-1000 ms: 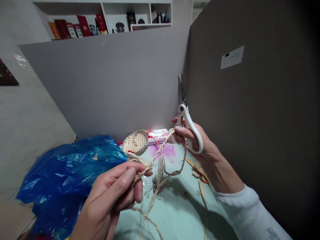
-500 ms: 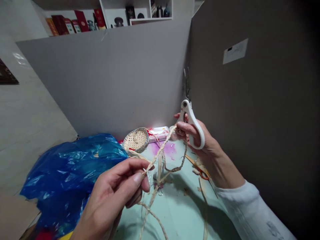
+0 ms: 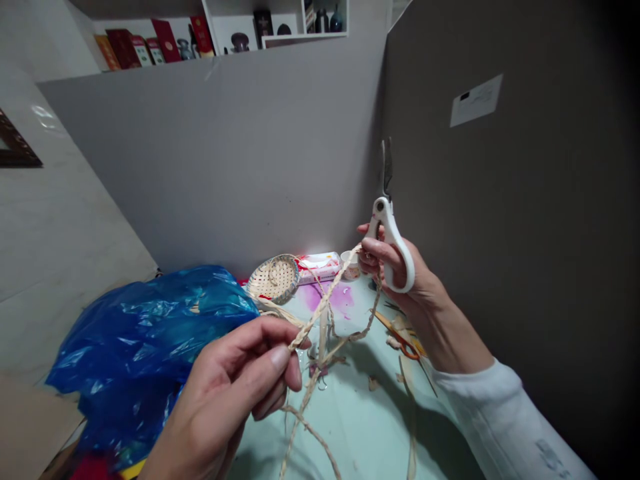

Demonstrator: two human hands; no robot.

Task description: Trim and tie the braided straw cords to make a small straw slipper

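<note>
A pale braided cord (image 3: 327,297) runs slantwise between my two hands. My left hand (image 3: 240,380) pinches it between thumb and forefinger at the lower end. My right hand (image 3: 400,267) is closed round the white handles of a pair of scissors (image 3: 393,233), whose blades point upward. Its fingers also grip the upper part of the cord. Thinner twisted lengths hang in a loop below the right hand and cross over the table under the left hand.
A blue plastic bag (image 3: 150,333) fills the left side. Behind the hands are a small woven basket (image 3: 273,279), a pink-and-white packet (image 3: 320,267) and a small cup (image 3: 350,265). Orange-handled scissors (image 3: 407,348) lie on the pale green table (image 3: 360,420). Grey panels (image 3: 250,153) stand behind.
My right hand has shifted slightly right with the white scissors, and their blades look closer together. The left hand keeps its pinch on the cord. The view has moved a little.
</note>
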